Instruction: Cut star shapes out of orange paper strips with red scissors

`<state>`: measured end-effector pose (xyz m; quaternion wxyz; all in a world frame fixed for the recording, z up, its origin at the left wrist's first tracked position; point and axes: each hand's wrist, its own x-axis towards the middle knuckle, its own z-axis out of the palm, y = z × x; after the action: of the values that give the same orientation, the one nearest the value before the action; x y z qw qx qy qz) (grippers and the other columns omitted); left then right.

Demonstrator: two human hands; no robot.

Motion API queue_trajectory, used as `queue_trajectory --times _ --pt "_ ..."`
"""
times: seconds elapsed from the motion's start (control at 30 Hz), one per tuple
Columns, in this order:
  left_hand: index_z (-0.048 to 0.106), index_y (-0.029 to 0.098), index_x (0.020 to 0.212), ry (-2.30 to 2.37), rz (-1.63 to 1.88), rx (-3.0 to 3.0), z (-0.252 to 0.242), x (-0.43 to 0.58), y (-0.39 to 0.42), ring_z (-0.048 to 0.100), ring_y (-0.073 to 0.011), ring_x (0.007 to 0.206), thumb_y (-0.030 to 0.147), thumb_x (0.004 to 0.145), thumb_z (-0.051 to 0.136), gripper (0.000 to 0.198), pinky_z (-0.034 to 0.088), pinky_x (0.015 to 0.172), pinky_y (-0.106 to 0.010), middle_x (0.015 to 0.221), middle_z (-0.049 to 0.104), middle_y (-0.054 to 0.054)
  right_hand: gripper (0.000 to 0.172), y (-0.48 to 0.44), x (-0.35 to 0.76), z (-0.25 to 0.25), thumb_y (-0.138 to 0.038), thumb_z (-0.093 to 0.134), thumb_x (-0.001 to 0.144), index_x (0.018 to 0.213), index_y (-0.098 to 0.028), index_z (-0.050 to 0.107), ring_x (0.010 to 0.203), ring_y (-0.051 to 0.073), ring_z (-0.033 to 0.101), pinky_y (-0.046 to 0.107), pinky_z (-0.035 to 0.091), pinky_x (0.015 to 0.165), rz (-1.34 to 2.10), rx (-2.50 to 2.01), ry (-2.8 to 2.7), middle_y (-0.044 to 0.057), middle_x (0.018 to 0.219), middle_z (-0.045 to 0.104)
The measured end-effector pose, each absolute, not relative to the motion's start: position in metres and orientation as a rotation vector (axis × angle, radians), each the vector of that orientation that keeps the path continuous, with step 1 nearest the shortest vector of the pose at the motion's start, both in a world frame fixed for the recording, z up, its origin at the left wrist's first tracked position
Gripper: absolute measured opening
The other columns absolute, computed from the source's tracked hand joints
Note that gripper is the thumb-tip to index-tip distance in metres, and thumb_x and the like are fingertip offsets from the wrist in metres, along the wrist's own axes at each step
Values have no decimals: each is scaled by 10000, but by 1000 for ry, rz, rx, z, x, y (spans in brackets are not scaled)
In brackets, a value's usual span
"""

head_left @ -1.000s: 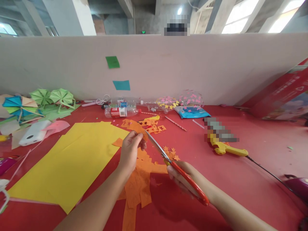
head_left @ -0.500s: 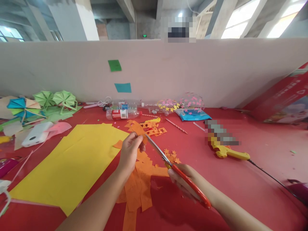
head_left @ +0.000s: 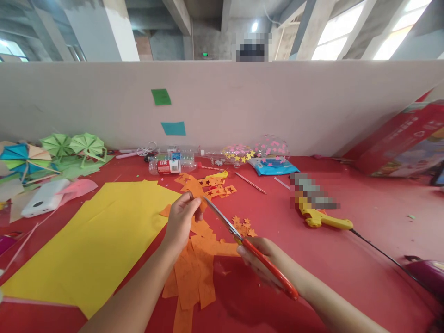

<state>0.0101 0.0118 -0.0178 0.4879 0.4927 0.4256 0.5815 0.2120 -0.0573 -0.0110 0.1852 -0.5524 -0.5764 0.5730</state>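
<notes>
My left hand (head_left: 183, 213) pinches a small piece of orange paper (head_left: 194, 186) between thumb and fingers. In my right hand (head_left: 265, 256) are red-handled scissors (head_left: 227, 224), their blade tips touching the paper beside my left fingertips. The blades look nearly together. Below my hands lie several orange paper strips (head_left: 189, 277). A little pile of cut orange stars (head_left: 243, 226) rests just beyond my right hand. Orange strips with star-shaped holes (head_left: 217, 190) lie past the blade tips.
Yellow paper sheets (head_left: 100, 236) cover the table's left. Plastic bottles (head_left: 169, 166), a blue packet (head_left: 274, 166) and a striped straw (head_left: 250, 182) lie along the partition (head_left: 222, 106). A yellow glue gun (head_left: 324, 219) with a trailing cord is on the right. Green paper umbrellas (head_left: 86, 144) stand far left.
The whole view has shifted slightly, so things appear a little further left and lower. Both hands keep their hold on the paper and scissors.
</notes>
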Motion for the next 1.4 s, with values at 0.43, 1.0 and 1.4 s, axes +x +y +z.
queue_trajectory --times 0.43,1.0,1.4 --pt "464 187 595 1043 1402 1209 -19 7 13 446 -80 476 263 809 561 247 341 501 -215 518 516 47 448 -56 212 -8 -548 571 846 618 -214 378 350 53 358 186 319 365 1576 -1557 -1643 -106 457 343" --pt "644 141 558 972 1419 987 -19 15 8 497 -99 480 276 673 659 178 386 482 -236 529 604 -18 484 -56 212 -11 -657 501 826 654 -214 413 300 47 318 200 343 396 1652 -1388 -1622 -130 370 343" --pt "628 163 558 1073 1426 1025 -27 21 3 512 -119 523 349 719 657 247 412 536 -251 538 583 -6 587 -65 201 -17 -789 438 759 652 -212 428 298 49 310 196 312 385 1682 -1339 -1567 -121 356 349"
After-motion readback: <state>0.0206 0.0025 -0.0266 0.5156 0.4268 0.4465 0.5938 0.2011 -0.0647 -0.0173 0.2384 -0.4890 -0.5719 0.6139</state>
